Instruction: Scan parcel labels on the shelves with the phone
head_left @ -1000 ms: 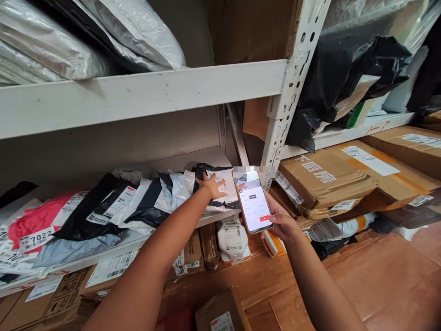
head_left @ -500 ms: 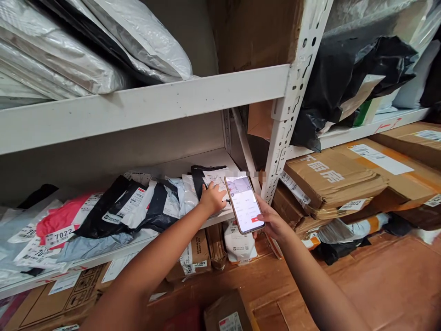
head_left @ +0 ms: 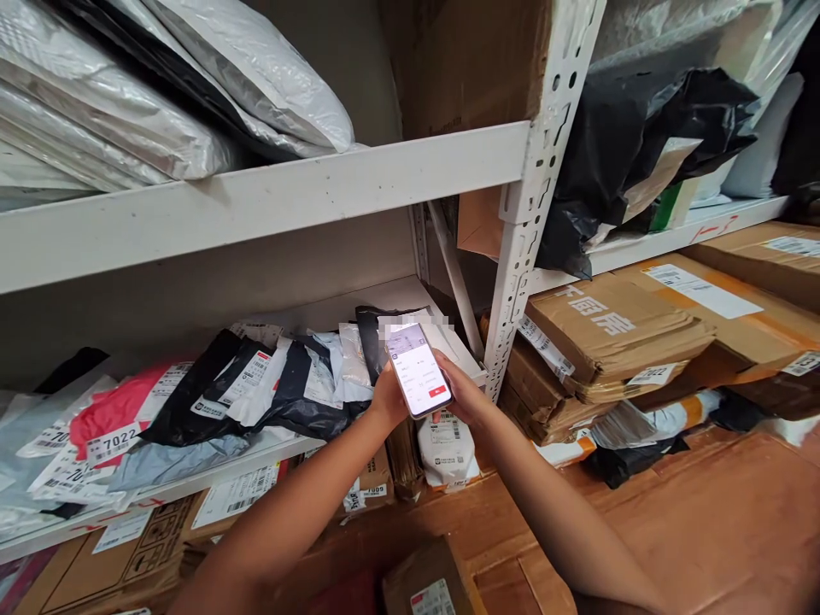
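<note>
My right hand (head_left: 459, 390) grips a smartphone (head_left: 418, 376) along its right edge, screen lit with a white page and a red button. My left hand (head_left: 388, 398) is at the phone's left edge; its fingers are hidden behind the phone, so I cannot tell if it touches the phone or a parcel. Just behind the phone lies a black parcel bag (head_left: 370, 335) with a white label, partly covered. To the left, a white parcel bag (head_left: 353, 363) and a dark, labelled parcel bag (head_left: 295, 395) lie on the lower shelf.
A white shelf beam (head_left: 288, 192) crosses above my hands, and a perforated post (head_left: 511, 286) stands right of them. A pink parcel (head_left: 115, 401) lies left on the shelf. Cardboard boxes (head_left: 615, 342) are stacked at right. A white octagonal package (head_left: 447, 457) sits below.
My right hand has brought the phone left and slightly down, over the labelled black bag. My left hand has drawn back a little, its fingers now hidden behind the phone.
</note>
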A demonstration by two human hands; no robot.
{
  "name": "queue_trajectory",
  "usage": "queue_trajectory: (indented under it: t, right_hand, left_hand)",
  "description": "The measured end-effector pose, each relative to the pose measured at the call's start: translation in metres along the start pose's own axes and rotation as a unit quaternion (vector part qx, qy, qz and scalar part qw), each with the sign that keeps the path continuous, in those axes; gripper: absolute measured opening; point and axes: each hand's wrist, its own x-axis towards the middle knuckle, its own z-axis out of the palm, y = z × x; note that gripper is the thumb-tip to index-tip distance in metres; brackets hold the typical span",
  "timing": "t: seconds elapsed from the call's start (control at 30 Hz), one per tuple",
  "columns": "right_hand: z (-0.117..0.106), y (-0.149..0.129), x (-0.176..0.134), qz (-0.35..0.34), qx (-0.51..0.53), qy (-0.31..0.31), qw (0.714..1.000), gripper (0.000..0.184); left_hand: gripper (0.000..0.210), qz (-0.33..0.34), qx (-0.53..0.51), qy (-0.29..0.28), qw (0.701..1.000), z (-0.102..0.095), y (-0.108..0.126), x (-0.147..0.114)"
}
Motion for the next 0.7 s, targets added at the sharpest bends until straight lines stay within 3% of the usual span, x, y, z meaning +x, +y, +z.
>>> queue_trajectory:
  t: [0.13, 0.3, 0.7]
  right_hand:
    - [0.003, 0.007, 0.005, 0.012, 0.004, -0.009, 1.0, 0.05]
    - [0.0, 0.008, 0.004, 0.014, 0.011, 0.001, 1.0, 0.047]
    - [0.002, 0.005, 0.002, 0.008, 0.01, 0.0, 1.0, 0.043]
  left_hand:
    - [0.043, 0.004, -0.146, 0.007, 0.989, -0.001, -0.002, -0.002]
    - [0.041, -0.014, -0.238, -0.017, 0.971, -0.002, -0.004, 0.0]
    - [0.034, -0.022, -0.256, -0.002, 0.967, -0.007, -0.011, -0.001]
